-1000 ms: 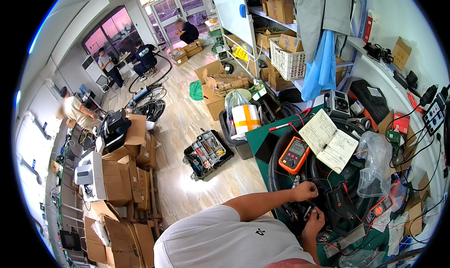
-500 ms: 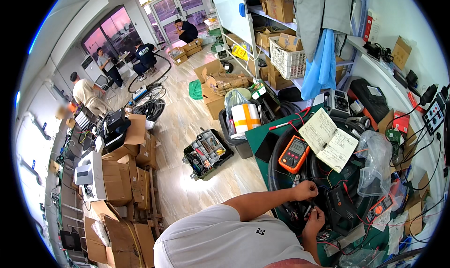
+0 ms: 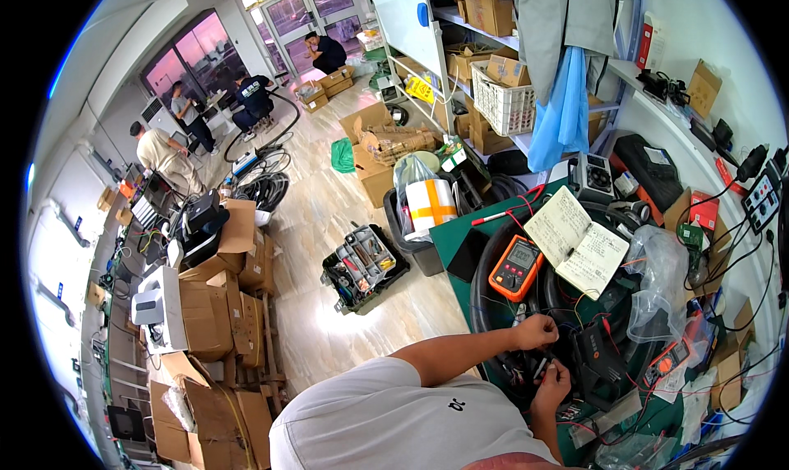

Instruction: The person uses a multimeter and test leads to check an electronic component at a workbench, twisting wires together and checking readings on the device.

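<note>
Over the green workbench (image 3: 450,241), my left hand (image 3: 537,331) is closed in a pinch; whatever it holds is too small to name. Just below it, my right hand (image 3: 553,385) has its fingers closed round a small pale piece with a dark part (image 3: 542,369), its kind unclear. Thick black cable (image 3: 485,306) lies coiled under and around both hands. Beyond my left hand rests an orange multimeter (image 3: 516,268), its display lit. An open notebook (image 3: 578,244) with handwriting lies beside it. To the right of my hands is a black device (image 3: 596,363).
A second orange meter (image 3: 667,357) with red leads and clear plastic bags (image 3: 657,285) crowd the bench's right side. On the floor stand an open toolbox (image 3: 364,269) and a grey bin (image 3: 423,256). Cardboard boxes (image 3: 205,318) are stacked at left. Several people are farther back.
At the far left, the person in the beige top has leaned forward toward the side bench. My hands have hardly moved.
</note>
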{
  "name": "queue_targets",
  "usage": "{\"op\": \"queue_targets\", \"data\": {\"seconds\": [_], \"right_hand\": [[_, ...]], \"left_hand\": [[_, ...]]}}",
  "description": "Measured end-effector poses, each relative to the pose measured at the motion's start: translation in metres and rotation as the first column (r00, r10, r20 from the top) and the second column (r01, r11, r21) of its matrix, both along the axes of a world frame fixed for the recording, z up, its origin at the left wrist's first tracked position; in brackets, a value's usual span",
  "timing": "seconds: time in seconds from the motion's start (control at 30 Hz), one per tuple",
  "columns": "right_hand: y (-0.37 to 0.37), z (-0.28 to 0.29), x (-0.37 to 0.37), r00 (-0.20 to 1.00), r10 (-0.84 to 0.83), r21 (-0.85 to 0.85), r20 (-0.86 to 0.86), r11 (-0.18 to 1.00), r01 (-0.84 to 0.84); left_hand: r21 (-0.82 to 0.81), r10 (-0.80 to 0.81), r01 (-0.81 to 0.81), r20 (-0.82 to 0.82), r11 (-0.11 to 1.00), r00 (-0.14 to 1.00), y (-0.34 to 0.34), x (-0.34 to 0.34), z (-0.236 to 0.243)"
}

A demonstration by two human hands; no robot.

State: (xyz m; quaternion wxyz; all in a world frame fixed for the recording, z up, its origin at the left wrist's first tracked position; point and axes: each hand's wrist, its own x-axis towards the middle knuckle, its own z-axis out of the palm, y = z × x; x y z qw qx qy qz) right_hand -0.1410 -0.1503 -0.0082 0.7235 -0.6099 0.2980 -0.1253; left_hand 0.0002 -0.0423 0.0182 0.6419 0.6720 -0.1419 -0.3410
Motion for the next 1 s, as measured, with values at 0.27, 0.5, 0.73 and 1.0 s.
{"op": "queue_targets", "data": {"seconds": [0.27, 0.5, 0.73, 1.0], "right_hand": [[0.002, -0.003, -0.003, 1.000, -0.029, -0.024, -0.004, 0.999, 0.029], [0.002, 0.009, 0.001, 1.000, 0.002, -0.094, -0.025, 0.996, -0.004], [-0.001, -0.007, 0.001, 0.999, -0.043, 0.001, -0.016, 0.999, 0.043], [0.002, -0.002, 0.000, 0.996, -0.082, 0.043, -0.020, 0.996, 0.083]], "left_hand": [[0.016, -0.022, 0.021, 0.027, 1.000, 0.999, 0.002, -0.001, -0.005], [0.080, -0.026, 0.021, 0.055, 0.997, 0.998, 0.001, 0.002, -0.008], [-0.016, -0.006, 0.004, -0.112, 1.000, 0.994, -0.003, 0.004, -0.007], [-0.049, -0.045, 0.036, -0.185, 0.998, 0.982, -0.002, 0.005, -0.010]]}}
